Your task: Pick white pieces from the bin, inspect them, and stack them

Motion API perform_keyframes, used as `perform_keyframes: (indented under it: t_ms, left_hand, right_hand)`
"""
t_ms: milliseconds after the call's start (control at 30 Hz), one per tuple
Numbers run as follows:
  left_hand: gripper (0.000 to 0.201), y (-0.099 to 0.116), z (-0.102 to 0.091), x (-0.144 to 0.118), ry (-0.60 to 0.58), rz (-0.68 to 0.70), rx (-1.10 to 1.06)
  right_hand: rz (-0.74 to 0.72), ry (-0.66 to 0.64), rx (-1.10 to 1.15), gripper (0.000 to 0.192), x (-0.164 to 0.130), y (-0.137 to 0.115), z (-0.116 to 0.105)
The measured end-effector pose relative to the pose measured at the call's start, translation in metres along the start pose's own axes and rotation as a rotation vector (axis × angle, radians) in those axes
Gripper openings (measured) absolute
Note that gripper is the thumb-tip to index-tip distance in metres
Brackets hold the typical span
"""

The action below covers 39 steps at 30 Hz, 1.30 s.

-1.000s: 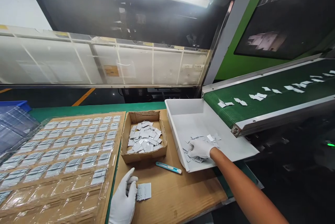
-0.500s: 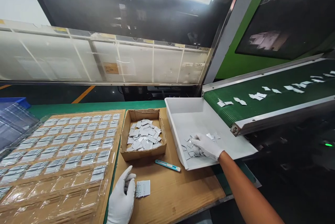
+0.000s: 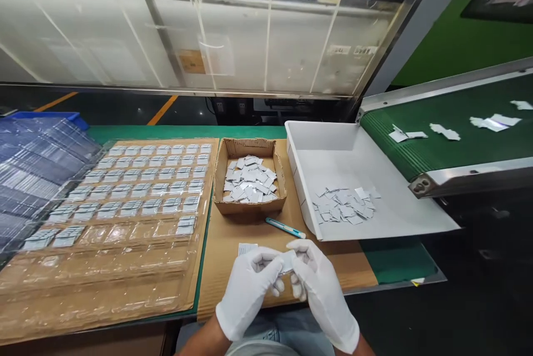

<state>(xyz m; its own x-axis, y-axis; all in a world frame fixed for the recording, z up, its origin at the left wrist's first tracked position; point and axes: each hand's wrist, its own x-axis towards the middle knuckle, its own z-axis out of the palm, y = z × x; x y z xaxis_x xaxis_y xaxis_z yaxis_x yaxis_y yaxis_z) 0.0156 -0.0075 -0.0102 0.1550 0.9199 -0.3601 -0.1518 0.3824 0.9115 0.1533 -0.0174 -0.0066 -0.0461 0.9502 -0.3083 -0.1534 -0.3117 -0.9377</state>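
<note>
Right hand (image 3: 322, 284) withdrawn from white plastic tray (image 3: 400, 217), now meeting left hand (image 3: 250, 286) at bench front edge, mid-span. Both white-gloved; fingertips of each pinched on one small white flat plastic part (image 3: 288, 261), held between hands above brown cardboard sheet (image 3: 250, 234). Part's long axis roughly left-right, one hand at either end. Second ribbed white part (image 3: 246, 247) on cardboard, just behind left fingers. Teal utility knife (image 3: 285, 227) beyond; cardboard box of parts (image 3: 250, 181) further back.

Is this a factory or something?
Probably, yes: a packing bench in a factory. A green conveyor belt drops small white parts into a white bin, beside a clear tray of sorted pieces.
</note>
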Motion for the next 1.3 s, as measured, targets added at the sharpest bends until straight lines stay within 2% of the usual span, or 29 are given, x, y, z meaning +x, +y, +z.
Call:
perform_keyframes:
  t_ms: [100, 267, 600, 1100, 1300]
  left_hand:
    - [0.041, -0.001, -0.008, -0.001, -0.026, -0.073, -0.029]
    - [0.041, -0.001, -0.01, -0.007, -0.009, -0.122, -0.034]
    - [0.049, -0.024, -0.013, -0.003, -0.049, -0.113, -0.107]
    - [0.05, -0.034, -0.015, 0.001, -0.064, -0.123, -0.137]
    - [0.052, -0.03, -0.014, 0.001, -0.066, -0.117, -0.109]
  right_hand:
    - [0.036, -0.02, -0.01, 0.045, -0.004, 0.008, -0.004]
    - [0.058, -0.022, -0.024, 0.039, -0.009, 0.013, -0.01]
    - [0.158, 0.059, -0.031, 0.035, -0.011, 0.017, -0.01]
    - [0.158, 0.069, -0.047, 0.034, -0.009, 0.013, -0.009]
    - [0.143, 0.067, -0.083, 0.033, -0.007, 0.015, -0.01]
